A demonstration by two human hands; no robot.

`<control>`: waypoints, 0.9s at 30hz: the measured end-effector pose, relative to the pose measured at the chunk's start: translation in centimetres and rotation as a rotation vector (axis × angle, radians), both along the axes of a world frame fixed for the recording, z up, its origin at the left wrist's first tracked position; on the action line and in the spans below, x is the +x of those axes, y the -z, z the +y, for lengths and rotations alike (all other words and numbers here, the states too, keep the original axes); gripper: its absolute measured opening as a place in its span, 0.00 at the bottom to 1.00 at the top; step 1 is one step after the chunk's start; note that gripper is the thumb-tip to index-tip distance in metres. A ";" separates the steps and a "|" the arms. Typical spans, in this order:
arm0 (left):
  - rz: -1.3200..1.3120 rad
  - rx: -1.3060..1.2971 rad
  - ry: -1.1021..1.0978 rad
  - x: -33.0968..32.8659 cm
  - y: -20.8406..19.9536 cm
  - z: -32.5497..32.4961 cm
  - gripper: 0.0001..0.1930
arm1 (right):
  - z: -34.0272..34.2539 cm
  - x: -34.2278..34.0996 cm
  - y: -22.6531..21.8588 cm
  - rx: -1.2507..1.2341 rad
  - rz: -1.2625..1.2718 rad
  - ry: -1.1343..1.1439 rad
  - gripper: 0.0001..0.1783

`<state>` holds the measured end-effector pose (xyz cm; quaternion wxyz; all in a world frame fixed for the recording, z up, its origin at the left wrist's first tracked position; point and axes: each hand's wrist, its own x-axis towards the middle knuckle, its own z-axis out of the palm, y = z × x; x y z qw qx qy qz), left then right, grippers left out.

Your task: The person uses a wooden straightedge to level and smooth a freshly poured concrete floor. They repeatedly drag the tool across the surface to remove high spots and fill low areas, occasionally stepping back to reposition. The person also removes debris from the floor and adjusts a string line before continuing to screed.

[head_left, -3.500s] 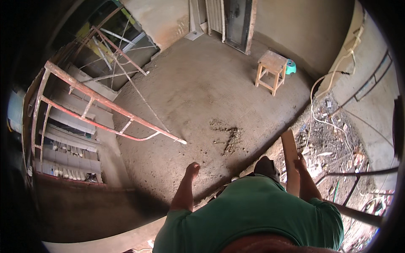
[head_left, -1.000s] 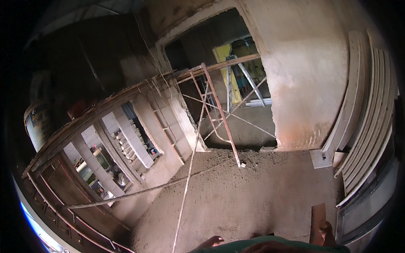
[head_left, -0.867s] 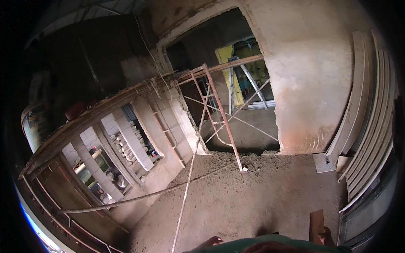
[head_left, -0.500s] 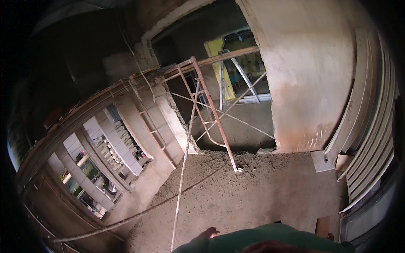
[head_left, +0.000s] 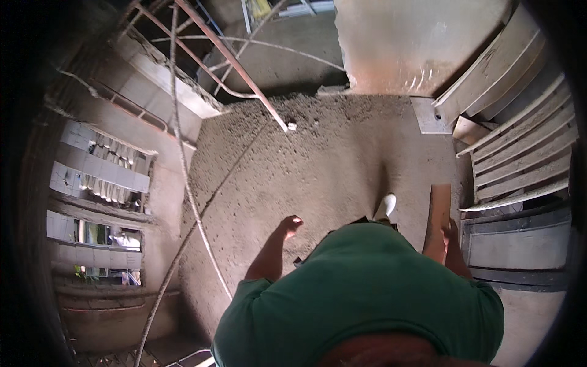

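Note:
My right hand [head_left: 449, 233], at the right of my body, grips a flat brown wooden board [head_left: 438, 211] by its edge. The board is held lengthwise, its far end pointing ahead over the floor. My left hand [head_left: 292, 226] hangs on the other side above the grey floor, its fingers loosely bent, with nothing visible in it. A green shirt covers my torso, and one pale shoe [head_left: 386, 207] shows in front of it.
A rusty scaffold frame [head_left: 238, 67] with long diagonal braces [head_left: 183, 140] stands ahead and left. The floor [head_left: 330, 159] is rough, crumbly mortar. Wooden slats [head_left: 520, 156] and boards lean at the right wall. Window openings [head_left: 104, 238] line the left.
My view has tipped down and turned, so the scaffold sits higher and further left. Both arms now show, with the board held in my right hand more fully in sight.

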<state>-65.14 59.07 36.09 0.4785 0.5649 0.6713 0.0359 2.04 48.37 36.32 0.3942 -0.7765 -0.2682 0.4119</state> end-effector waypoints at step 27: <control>-0.036 -0.245 -0.320 11.3 7.9 25.8 0.14 | 60.1 5.5 5.9 0.176 0.051 -0.165 0.27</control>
